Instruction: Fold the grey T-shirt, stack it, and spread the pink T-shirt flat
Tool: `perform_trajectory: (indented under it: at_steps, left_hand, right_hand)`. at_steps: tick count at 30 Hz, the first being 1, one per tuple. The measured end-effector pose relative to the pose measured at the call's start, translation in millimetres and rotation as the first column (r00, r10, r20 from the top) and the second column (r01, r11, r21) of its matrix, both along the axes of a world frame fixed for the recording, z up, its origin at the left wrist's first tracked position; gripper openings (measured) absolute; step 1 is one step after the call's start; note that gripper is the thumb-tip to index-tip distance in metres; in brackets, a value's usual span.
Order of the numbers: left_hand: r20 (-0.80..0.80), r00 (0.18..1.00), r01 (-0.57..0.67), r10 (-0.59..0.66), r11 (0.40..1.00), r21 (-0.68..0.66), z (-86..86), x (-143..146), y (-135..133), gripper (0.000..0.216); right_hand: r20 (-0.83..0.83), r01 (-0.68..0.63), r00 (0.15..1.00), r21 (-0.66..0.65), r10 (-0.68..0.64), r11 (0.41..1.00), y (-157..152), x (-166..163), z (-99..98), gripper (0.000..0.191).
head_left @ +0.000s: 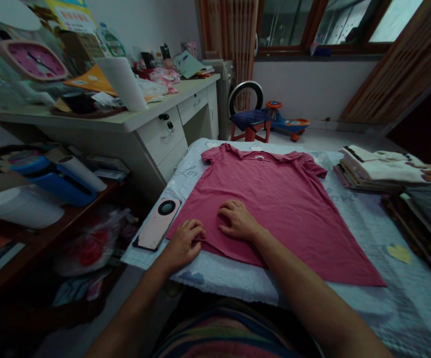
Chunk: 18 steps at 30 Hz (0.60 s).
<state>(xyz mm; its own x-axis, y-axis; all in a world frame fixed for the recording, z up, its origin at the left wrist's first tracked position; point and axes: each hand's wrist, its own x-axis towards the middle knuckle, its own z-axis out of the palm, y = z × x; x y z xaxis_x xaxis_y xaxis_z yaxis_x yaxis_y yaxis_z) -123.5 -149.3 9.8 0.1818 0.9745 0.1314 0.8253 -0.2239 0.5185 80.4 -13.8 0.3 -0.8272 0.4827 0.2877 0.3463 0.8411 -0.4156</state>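
A pink short-sleeved shirt (275,199) lies spread flat on a pale patterned bed cover (387,278), collar away from me. My left hand (183,243) is at the shirt's near left hem with its fingers curled onto the cloth's edge. My right hand (237,220) rests palm down on the shirt just beside it, fingers bent and pressing the fabric. A phone (158,223) in a pinkish case lies face down on the cover, left of my left hand.
Folded clothes (383,169) are stacked at the bed's right side. A cluttered white desk (155,124) stands at the left, with a low wooden shelf (51,219) nearer me. A small chair (248,117) and a toy ride-on car (288,122) sit beyond the bed.
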Motion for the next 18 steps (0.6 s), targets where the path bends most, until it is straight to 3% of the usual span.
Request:
perform_trajectory:
  at_steps: [4, 10, 18]
  left_hand:
    - [-0.022, 0.999, -0.024, 0.024, 1.0, 0.009, -0.7, 2.8, -0.6, 0.022]
    - [-0.074, 0.992, -0.094, 0.099, 0.994, 0.063, -6.8, 8.8, 0.2, 0.016]
    - [-0.078, 0.994, -0.077, 0.082, 0.995, 0.068, -9.0, 7.4, -1.5, 0.025]
  right_hand:
    - [-0.009, 0.05, 0.999, 0.004, -0.05, 0.999, 3.9, -3.5, -4.5, 0.007]
    - [0.0, 0.055, 0.998, 0.017, -0.055, 0.998, 4.3, -7.7, -6.6, 0.011]
    - [-0.008, 0.056, 0.998, 0.024, -0.056, 0.998, 4.2, -13.2, -6.2, 0.012]
